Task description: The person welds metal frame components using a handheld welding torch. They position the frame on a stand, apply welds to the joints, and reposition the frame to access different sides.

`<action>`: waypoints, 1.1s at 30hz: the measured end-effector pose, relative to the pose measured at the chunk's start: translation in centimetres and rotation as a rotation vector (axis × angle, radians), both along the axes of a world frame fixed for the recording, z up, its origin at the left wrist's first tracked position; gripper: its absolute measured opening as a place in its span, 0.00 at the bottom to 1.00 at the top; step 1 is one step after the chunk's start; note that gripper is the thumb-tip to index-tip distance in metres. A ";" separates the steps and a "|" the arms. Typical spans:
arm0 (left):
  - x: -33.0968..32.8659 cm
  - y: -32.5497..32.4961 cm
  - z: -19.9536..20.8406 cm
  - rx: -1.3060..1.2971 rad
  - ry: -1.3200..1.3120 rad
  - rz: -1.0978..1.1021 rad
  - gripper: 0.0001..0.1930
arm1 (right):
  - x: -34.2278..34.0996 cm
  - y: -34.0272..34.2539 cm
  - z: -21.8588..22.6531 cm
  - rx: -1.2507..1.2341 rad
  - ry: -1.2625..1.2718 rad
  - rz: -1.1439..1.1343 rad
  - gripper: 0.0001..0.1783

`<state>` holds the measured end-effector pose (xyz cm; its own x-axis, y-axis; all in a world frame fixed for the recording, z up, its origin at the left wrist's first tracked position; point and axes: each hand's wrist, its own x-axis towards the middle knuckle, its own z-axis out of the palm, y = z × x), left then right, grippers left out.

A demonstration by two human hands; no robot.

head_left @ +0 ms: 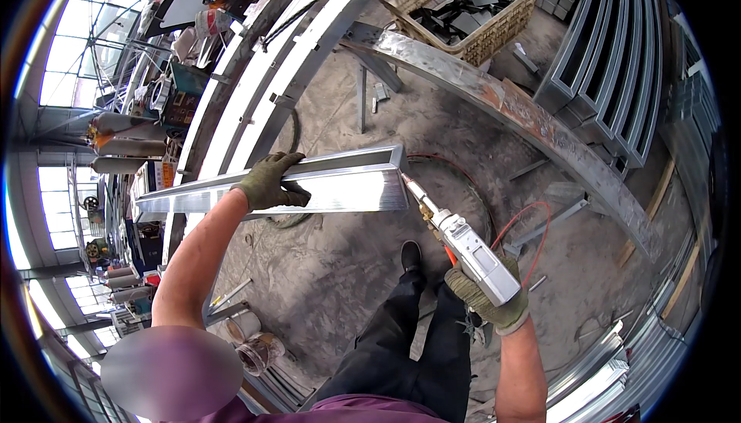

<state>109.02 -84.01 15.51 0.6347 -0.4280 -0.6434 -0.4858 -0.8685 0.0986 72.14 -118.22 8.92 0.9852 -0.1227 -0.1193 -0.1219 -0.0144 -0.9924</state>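
A long, shiny metal profile [359, 194], with an open hollow along its top, runs across in front of me from the left. My left hand [272, 184], in a green work glove, is closed over its upper edge, with the thumb on the near face. My right hand [500, 303], also gloved, is wrapped round the rear of a white handheld welding gun [472, 249]. The gun points up and left. Its thin copper-coloured nozzle [407, 181] is at the profile's right end; whether it touches the metal I cannot tell. No spark or glow shows.
A rusty steel beam [494, 95] slants across the right side, and long pale rails [301, 68] curve along the left. Behind stands a yellowish plastic crate [421, 25] of dark offcuts. Stacked metal frames [610, 76] are at right. A red hose [546, 230] loops beside the gun.
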 end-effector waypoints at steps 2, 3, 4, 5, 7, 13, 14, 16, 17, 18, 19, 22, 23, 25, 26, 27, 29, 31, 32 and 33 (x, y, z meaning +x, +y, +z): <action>0.1 0.3 -0.3 0.000 -0.012 -0.004 0.57 | 0.7 -0.1 0.9 -0.035 -0.005 -0.007 0.18; 0.1 0.4 -0.5 0.000 -0.014 -0.014 0.57 | 0.9 -0.1 1.1 -0.056 -0.005 -0.008 0.17; 0.2 0.5 -0.6 -0.001 -0.015 -0.024 0.58 | 1.0 -0.2 1.1 -0.114 -0.046 -0.006 0.17; 0.3 0.5 -0.7 -0.001 -0.017 -0.034 0.58 | 1.1 -0.2 1.1 -0.173 -0.086 -0.003 0.16; 0.3 0.6 -0.8 0.002 -0.017 -0.035 0.58 | 1.3 -0.2 1.2 -0.204 -0.109 -0.002 0.16; 0.1 0.4 -0.5 0.001 -0.019 -0.028 0.58 | 1.1 0.0 1.5 -0.158 -0.058 -0.018 0.16; 0.1 0.4 -0.5 0.004 -0.023 -0.033 0.58 | 0.9 0.2 1.2 -0.111 -0.030 -0.031 0.16; 0.2 0.5 -0.5 0.007 -0.027 -0.045 0.58 | 0.9 0.2 1.2 -0.102 -0.038 -0.032 0.15; 0.2 0.6 -0.6 0.008 -0.029 -0.051 0.58 | 1.0 0.1 1.3 -0.139 -0.073 -0.021 0.15; 0.1 0.5 -0.5 0.016 -0.025 -0.041 0.58 | 1.1 0.0 1.4 -0.159 -0.088 -0.019 0.14; 0.1 0.3 -0.4 0.023 -0.021 -0.031 0.58 | 1.3 0.0 1.5 -0.178 -0.103 -0.017 0.14; -0.2 0.3 -0.5 0.011 -0.061 -0.053 0.58 | 1.5 0.1 1.6 -0.240 -0.131 -0.014 0.14; -0.3 0.3 -0.6 0.001 -0.083 -0.069 0.58 | 1.5 0.0 1.4 -0.299 -0.168 -0.001 0.14; -0.4 0.3 -0.5 0.002 -0.085 -0.064 0.58 | 1.6 0.0 1.3 -0.287 -0.159 0.007 0.14; -0.5 0.4 -0.4 0.002 -0.086 -0.062 0.58 | 1.5 0.2 1.3 -0.216 -0.112 0.001 0.14; -0.4 0.3 -0.4 0.013 -0.066 -0.056 0.58 | 1.4 0.3 1.4 -0.147 -0.065 -0.007 0.15; 0.0 0.1 -0.3 0.034 -0.026 -0.043 0.58 | 0.2 1.0 -0.3 0.088 0.064 -0.055 0.16; -0.3 0.2 -0.4 0.018 -0.064 -0.058 0.58 | -0.2 1.0 -0.9 0.211 0.127 -0.059 0.17; -0.4 0.3 -0.4 0.010 -0.082 -0.066 0.58 | -0.3 0.9 -1.0 0.215 0.128 -0.041 0.18; -0.4 0.3 -0.4 0.011 -0.090 -0.078 0.58 | 0.1 0.9 -0.7 0.133 0.061 -0.042 0.17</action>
<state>108.65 -83.74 15.08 0.6549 -0.4717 -0.5904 -0.5584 -0.8285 0.0425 72.19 -117.29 8.17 0.9701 -0.1424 -0.1964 -0.1794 0.1234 -0.9760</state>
